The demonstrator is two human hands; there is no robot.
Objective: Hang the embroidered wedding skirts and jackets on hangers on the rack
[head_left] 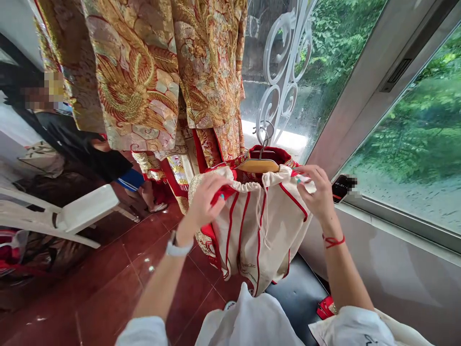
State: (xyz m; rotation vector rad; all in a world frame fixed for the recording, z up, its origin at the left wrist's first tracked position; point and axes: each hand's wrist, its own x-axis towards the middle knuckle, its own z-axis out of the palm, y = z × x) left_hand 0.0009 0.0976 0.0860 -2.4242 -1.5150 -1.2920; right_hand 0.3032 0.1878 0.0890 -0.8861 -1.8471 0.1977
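Observation:
A cream skirt (272, 226) with red piping and a drawstring waist hangs in front of me, its cords (264, 221) dangling down the middle. My left hand (207, 199) is closed on the left end of its waistband, fingers bent over the cloth. At the right end, my right hand (314, 190) pinches the waistband between thumb and fingers. Behind the waist sits a wooden hanger (258, 166), inside a red collared garment (273, 153). The hanger's metal hook (264, 137) rises to the white scrolled ironwork. Much of the red garment is hidden by the skirt.
Gold-embroidered garments (137, 86) hang at upper left. White ironwork (277, 57) stands before the window. A phone (342, 187) rests by the sill at right. Below are a black seat (295, 293) and a red item (326, 307). A person (82, 144) is near a white chair (88, 209).

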